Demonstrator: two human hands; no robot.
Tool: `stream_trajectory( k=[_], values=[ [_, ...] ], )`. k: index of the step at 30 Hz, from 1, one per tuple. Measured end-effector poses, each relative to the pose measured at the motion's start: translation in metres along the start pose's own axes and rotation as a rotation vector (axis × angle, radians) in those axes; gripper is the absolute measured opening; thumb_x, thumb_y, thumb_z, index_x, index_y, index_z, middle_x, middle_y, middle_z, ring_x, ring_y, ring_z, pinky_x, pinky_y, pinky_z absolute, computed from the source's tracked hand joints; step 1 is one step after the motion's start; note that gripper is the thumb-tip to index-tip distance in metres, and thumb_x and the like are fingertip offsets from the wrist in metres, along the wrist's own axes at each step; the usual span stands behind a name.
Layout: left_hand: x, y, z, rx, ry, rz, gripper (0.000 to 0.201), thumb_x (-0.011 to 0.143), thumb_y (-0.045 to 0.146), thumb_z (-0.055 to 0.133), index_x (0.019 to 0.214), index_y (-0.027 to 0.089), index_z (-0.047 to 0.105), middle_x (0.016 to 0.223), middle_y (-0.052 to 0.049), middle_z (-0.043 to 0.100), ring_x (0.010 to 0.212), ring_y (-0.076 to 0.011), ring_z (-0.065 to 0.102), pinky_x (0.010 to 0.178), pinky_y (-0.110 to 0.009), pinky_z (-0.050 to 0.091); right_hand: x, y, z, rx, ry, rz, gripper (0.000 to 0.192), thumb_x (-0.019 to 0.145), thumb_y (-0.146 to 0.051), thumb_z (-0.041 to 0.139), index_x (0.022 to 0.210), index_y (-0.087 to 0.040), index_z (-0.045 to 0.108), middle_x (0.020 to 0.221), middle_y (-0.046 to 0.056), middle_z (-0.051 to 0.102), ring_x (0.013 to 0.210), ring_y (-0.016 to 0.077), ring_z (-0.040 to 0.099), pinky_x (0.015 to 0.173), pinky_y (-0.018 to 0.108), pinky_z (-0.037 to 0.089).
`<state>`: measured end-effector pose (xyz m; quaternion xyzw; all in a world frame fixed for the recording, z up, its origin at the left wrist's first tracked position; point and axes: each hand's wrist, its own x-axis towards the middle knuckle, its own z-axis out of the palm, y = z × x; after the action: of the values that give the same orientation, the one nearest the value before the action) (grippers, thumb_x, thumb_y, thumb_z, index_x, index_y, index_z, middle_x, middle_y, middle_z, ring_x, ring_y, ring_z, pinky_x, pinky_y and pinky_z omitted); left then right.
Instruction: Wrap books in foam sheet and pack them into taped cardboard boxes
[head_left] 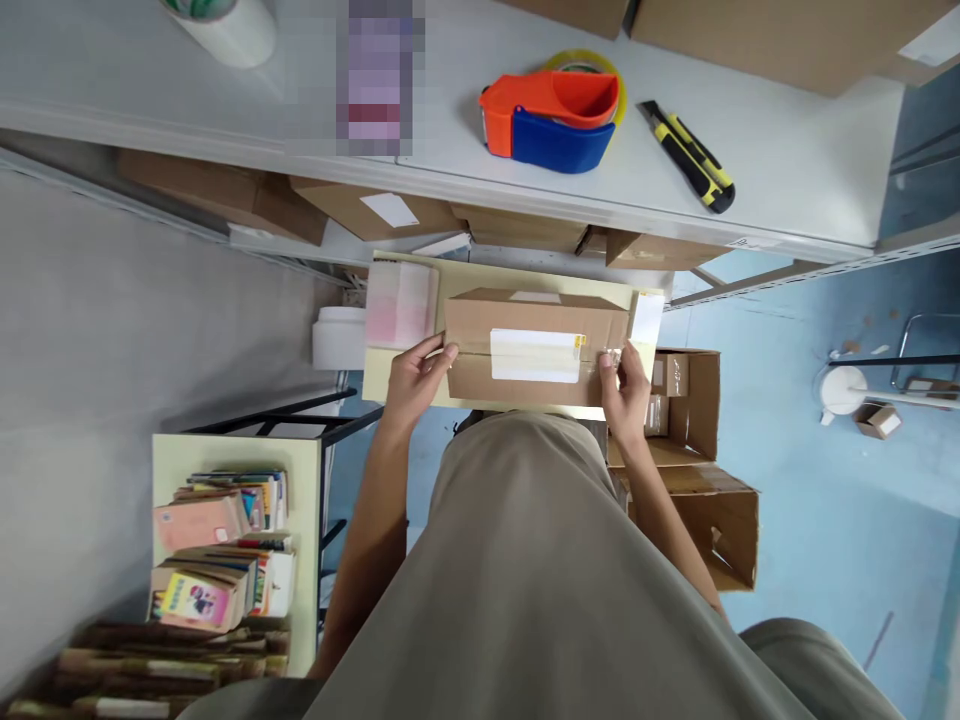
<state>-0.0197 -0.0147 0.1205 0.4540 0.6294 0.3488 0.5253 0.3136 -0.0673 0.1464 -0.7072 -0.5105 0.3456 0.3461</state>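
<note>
A closed cardboard box with a white label on top lies on a pale yellow board in front of me. Clear tape runs along its top seam. My left hand grips the left end, thumb on top and fingers at the side. At the opposite end, my right hand is closed on the box's edge, where shiny tape shows by the thumb. A stack of pinkish-white slips sits left of the box, and white paper lies to its right.
Above, a grey shelf holds an orange and blue tape dispenser, a utility knife and a tape roll. Open cartons stand at right. Books fill a side table at lower left.
</note>
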Motion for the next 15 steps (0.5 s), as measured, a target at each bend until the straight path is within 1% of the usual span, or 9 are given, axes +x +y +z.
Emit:
stream_trajectory(
  k=[2, 3, 5, 6, 8, 10, 11, 13, 15],
  values=[
    [-0.004, -0.008, -0.006, -0.077, -0.023, -0.012, 0.06, 0.084, 0.06, 0.088, 0.128, 0.019, 0.083, 0.127, -0.011, 0.083, 0.118, -0.0296, 0.077, 0.105, -0.04, 0.064, -0.002, 0.0, -0.011, 0.021, 0.05, -0.017, 0.06, 0.109, -0.063, 0.063, 0.157, -0.029, 0.074, 0.166, 0.015, 0.068, 0.161, 0.0385, 0.056, 0.135, 0.064, 0.046],
    [-0.005, -0.016, -0.008, -0.092, -0.024, -0.027, 0.061, 0.08, 0.057, 0.091, 0.128, 0.02, 0.083, 0.132, -0.012, 0.082, 0.12, -0.0302, 0.077, 0.107, -0.042, 0.065, -0.002, 0.005, -0.014, 0.047, 0.03, -0.004, 0.059, 0.106, -0.063, 0.068, 0.154, -0.029, 0.076, 0.166, 0.014, 0.069, 0.159, 0.0385, 0.059, 0.133, 0.064, 0.049],
    [-0.005, -0.041, -0.008, -0.097, 0.003, -0.08, 0.061, 0.075, 0.054, 0.092, 0.125, 0.022, 0.084, 0.133, -0.012, 0.083, 0.123, -0.0322, 0.078, 0.111, -0.046, 0.065, -0.002, 0.025, -0.013, 0.135, -0.091, 0.054, 0.06, 0.102, -0.062, 0.073, 0.151, -0.029, 0.079, 0.166, 0.012, 0.07, 0.152, 0.0371, 0.066, 0.127, 0.061, 0.056],
    [-0.005, -0.057, -0.006, -0.096, 0.019, -0.119, 0.06, 0.073, 0.054, 0.091, 0.123, 0.021, 0.084, 0.131, -0.013, 0.084, 0.124, -0.0335, 0.078, 0.112, -0.049, 0.064, -0.002, 0.039, -0.008, 0.195, -0.155, 0.089, 0.06, 0.1, -0.063, 0.073, 0.148, -0.028, 0.08, 0.166, 0.012, 0.07, 0.149, 0.0364, 0.068, 0.125, 0.058, 0.059],
    [-0.005, -0.088, 0.0, -0.086, 0.056, -0.206, 0.055, 0.07, 0.053, 0.087, 0.114, 0.019, 0.085, 0.122, -0.013, 0.086, 0.119, -0.0345, 0.079, 0.116, -0.053, 0.061, -0.002, 0.071, 0.005, 0.295, -0.25, 0.156, 0.059, 0.095, -0.066, 0.075, 0.136, -0.025, 0.086, 0.163, 0.013, 0.073, 0.151, 0.0363, 0.068, 0.127, 0.055, 0.057],
    [-0.007, -0.115, 0.007, -0.048, 0.064, -0.308, 0.047, 0.069, 0.049, 0.084, 0.104, 0.017, 0.084, 0.11, -0.013, 0.087, 0.114, -0.0348, 0.079, 0.115, -0.055, 0.061, 0.0, 0.102, 0.02, 0.32, -0.296, 0.237, 0.059, 0.085, -0.072, 0.08, 0.117, -0.023, 0.089, 0.153, 0.015, 0.079, 0.148, 0.0387, 0.07, 0.127, 0.056, 0.057],
    [-0.007, -0.125, 0.009, -0.031, 0.062, -0.354, 0.043, 0.07, 0.048, 0.081, 0.1, 0.017, 0.084, 0.105, -0.012, 0.087, 0.111, -0.0346, 0.079, 0.113, -0.056, 0.062, 0.001, 0.116, 0.026, 0.314, -0.309, 0.285, 0.061, 0.081, -0.075, 0.082, 0.11, -0.022, 0.089, 0.145, 0.016, 0.082, 0.143, 0.0398, 0.073, 0.125, 0.059, 0.057],
    [-0.004, -0.138, 0.014, -0.01, 0.078, -0.391, 0.037, 0.074, 0.045, 0.076, 0.098, 0.018, 0.083, 0.104, -0.013, 0.086, 0.109, -0.0338, 0.08, 0.109, -0.055, 0.064, 0.007, 0.136, 0.036, 0.301, -0.295, 0.363, 0.067, 0.075, -0.08, 0.083, 0.108, -0.021, 0.088, 0.13, 0.018, 0.087, 0.133, 0.0397, 0.077, 0.122, 0.062, 0.057],
    [0.006, -0.141, 0.016, -0.008, 0.131, -0.348, 0.037, 0.079, 0.046, 0.072, 0.103, 0.019, 0.082, 0.115, -0.015, 0.085, 0.115, -0.0323, 0.079, 0.11, -0.053, 0.063, 0.017, 0.145, 0.042, 0.313, -0.236, 0.394, 0.075, 0.076, -0.083, 0.081, 0.116, -0.02, 0.086, 0.129, 0.019, 0.086, 0.132, 0.038, 0.077, 0.121, 0.062, 0.057]
  ],
)
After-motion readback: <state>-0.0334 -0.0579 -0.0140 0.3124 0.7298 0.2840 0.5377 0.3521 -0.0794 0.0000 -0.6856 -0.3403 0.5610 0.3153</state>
